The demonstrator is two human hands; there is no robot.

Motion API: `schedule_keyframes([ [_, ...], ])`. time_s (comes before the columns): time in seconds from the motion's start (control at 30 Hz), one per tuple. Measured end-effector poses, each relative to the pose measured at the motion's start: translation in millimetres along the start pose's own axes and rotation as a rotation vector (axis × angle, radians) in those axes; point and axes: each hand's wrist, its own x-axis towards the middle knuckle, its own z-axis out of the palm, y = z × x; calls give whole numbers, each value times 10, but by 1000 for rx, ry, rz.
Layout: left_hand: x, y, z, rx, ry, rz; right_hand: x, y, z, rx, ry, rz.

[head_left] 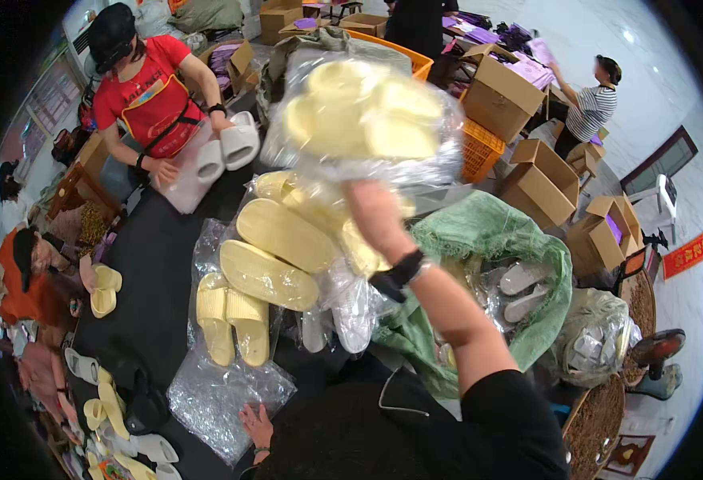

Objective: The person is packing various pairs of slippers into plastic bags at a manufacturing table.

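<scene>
My right hand (374, 212) is raised in front of me, gripping the lower edge of a clear plastic bag of pale yellow slippers (359, 112); the bag is smeared by motion and its fingers are partly hidden. Below it, more bagged yellow slippers (283, 236) lie heaped on the black table (143, 264). A ribbed yellow pair (233, 320) in clear plastic lies at the pile's left. My left hand (258, 428), fingers spread, rests against a flat piece of clear plastic bag (227, 400) at the table's near side. Bagged white slippers (353, 320) lie just left of the green sack.
A green woven sack (479, 224) with bagged white slippers stands to my right. Open cardboard boxes (539, 180) and an orange crate (479, 152) are beyond. Across the table, a person in red (143, 104) holds white slippers (239, 142). Loose slippers (111, 412) lie at lower left.
</scene>
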Motion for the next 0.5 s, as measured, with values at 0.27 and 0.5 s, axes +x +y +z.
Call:
schedule_keyframes([
  [0.27, -12, -14, 136, 68, 37, -43, -248, -274, 755, 329, -230, 113],
  [0.5, -16, -101, 94, 198, 133, 87, -216, -49, 430, 546, -453, 232],
])
